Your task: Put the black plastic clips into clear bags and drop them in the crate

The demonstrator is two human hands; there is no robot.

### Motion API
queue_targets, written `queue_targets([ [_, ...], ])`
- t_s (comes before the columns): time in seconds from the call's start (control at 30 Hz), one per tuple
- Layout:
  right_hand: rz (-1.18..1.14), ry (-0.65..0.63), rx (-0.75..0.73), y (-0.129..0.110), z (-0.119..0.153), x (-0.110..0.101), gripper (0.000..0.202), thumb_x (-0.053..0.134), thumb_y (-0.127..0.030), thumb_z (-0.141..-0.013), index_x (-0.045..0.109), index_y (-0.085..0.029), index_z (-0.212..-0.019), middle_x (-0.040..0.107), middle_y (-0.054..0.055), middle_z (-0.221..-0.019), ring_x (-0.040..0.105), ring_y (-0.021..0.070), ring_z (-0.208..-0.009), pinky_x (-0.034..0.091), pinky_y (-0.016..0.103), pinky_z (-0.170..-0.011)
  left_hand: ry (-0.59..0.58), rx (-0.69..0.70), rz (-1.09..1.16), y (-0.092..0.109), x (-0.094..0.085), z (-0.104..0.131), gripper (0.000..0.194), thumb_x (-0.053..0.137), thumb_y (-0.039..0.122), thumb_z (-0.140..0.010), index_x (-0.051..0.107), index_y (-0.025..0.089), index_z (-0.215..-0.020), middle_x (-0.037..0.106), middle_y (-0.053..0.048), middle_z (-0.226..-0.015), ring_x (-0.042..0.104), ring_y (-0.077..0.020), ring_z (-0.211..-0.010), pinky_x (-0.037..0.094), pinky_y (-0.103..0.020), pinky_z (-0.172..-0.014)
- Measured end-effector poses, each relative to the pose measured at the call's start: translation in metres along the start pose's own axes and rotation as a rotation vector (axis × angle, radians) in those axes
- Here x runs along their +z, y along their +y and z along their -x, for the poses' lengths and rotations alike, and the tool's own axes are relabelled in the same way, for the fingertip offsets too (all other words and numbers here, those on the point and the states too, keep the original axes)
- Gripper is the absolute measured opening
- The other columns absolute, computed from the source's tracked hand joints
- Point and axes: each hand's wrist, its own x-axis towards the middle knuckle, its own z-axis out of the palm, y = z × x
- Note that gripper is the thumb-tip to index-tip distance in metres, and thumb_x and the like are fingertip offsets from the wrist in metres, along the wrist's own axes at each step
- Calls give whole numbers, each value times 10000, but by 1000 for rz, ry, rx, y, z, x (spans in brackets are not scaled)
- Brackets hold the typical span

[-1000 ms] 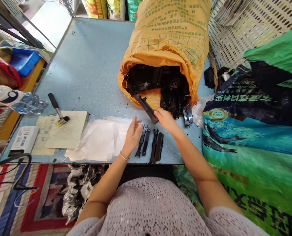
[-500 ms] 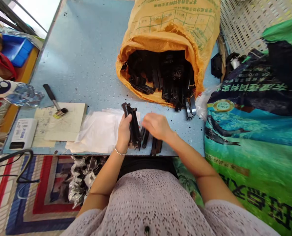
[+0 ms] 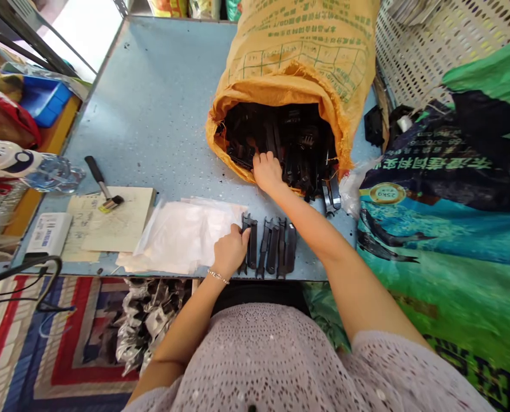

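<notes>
Upper centre: black parts point(image 3: 304, 140) in orange sack point(image 3: 297, 57) lie beyond nearer right hand point(image 3: 268, 171), fingers curled; left hand point(image 3: 230, 253) likewise; holds indeterminable.

Black parts point(image 3: 306, 140) partly hidden inside orange sack point(image 3: 297, 51); sack's top cropped.

A speckled pale-blue surface with a straight-edged top point(image 3: 164, 103) fills the middle of the frame, its far edge near the top and its near edge below centre. Soft light leaves a whitish sheen on its upper-left part. Dark, slanting metal bars point(image 3: 34, 43) cross the upper-left corner before a bright, washed-out white area point(image 3: 87, 34). Down the left side runs a yellow-orange wooden ledge point(image 3: 63, 129). A cream plastic panel punched with oval holes point(image 3: 456, 57) stands in the upper right. Red, white and blue banded material point(image 3: 66, 366) covers the lower left.
</notes>
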Motion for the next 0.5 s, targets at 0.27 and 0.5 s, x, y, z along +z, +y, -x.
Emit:
queue_targets([
  [0.27, -485, -52, -197, -10, 134, -40, 293, 485, -405, -1058, 674, -185, -1099, 718, 105, -1051, 617, 263, -1008, 485, 401, -912, 179, 213, 1303, 9, -26, -24, 575, 514, 633, -968, 512, 229, -1378, 666, -120, -1241, 693, -176, -939, 563, -322, -827],
  [0.5, -373, 257, -247, -22, 116, -41, 496, 333, -574, -1074, 618, -210, -896, 664, 102, -894, 590, 250, -890, 418, 356, -783, -232, 146, 1595, 22, -35, -1, 379, 683, 557, -881, 617, 191, -955, 615, 3, -707, 551, -109, -530, 421, -241, -482],
])
